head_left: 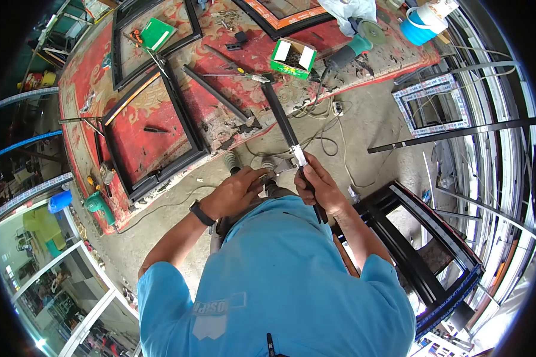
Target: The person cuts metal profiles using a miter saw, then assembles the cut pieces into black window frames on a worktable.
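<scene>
My right hand (320, 185) is wrapped round the lower part of a dark metal profile (281, 116), whose far end rests at the edge of the red-covered table (214, 134). A white metal piece (298, 156) sits on the profile just above that hand. My left hand (235, 191), with a black watch on the wrist, is to the left of the profile, its fingers bent towards the middle; whether they hold something small cannot be made out.
Dark frames (178, 107), a green-and-white box (293, 58), a loose bar (215, 93) and an angle grinder (345, 52) lie on the table. Cables (339, 140) run over the floor. Black frames (411, 244) stand at the right, near a long bar (452, 135).
</scene>
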A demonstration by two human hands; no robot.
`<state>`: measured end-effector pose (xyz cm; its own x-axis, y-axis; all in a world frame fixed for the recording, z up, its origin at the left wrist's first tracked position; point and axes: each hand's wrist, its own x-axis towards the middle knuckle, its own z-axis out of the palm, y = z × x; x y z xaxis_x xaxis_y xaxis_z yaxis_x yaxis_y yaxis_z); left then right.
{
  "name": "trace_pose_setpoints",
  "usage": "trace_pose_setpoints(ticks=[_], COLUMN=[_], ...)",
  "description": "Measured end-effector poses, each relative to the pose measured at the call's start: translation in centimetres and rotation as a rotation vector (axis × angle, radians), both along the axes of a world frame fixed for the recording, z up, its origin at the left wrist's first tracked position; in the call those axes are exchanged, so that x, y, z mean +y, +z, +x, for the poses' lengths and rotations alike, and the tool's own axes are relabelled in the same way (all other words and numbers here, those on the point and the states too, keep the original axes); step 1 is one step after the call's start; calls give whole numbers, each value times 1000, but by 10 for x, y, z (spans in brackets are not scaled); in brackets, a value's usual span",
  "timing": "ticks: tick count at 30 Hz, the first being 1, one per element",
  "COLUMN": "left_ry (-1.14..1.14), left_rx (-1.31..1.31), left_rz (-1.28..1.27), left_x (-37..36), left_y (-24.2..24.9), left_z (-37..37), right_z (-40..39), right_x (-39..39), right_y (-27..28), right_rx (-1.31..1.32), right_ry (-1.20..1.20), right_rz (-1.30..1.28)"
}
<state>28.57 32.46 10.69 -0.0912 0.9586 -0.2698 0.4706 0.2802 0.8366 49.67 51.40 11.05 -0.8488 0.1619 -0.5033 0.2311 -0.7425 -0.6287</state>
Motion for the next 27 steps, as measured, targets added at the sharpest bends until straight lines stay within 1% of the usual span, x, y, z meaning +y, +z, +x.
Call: trace_pose_setpoints(ticks=[4,7,9,11,12,13,14,17,18,21,22,25,27], left_ry=[-18,-16,-5,-25,-46,-65,-92,35,100,68,24,-68,-60], left_rx=[-69,-118,-509,-800,-898,-993,-1056,-1073,-1013,-443,-258,-119,-114], left_rz=[-1,126,-115,-228,-221,-211,-161,-232,-204,-118,-56,-64,-50], left_x=[0,-6,-19,-21,-20,-19,-17,-9,-6,-10,-4,5,8], left_y=[3,-15,-17,-19,-22,-27,-42,-61,-51,-44,-23,-4,-1], left_z=[-1,-2,-8,-10,-7,-5,2,23,26,14,5,-11,-13], right_z=[-2,-4,-4,-5,-4,-2,0,0,-3,-9,-9,-11,-12], right_x=[-3,-4,-5,-4,-4,-4,-3,1,5,6,9,6,4], right_y=[2,6,11,12,5,-7,-17,-16,-4,16,18,13,11], right_rx=[2,-2,-4,6,21,39,56,24,-6,-179,-165,-139,-126], right_ry=[5,-11,-25,-42,-78,-111,-143,-177,-170,-60,9,107,140], right_rz=[-69,-170,-285,-430,-543,-656,-772,-713,-557,-50,2,165,225])
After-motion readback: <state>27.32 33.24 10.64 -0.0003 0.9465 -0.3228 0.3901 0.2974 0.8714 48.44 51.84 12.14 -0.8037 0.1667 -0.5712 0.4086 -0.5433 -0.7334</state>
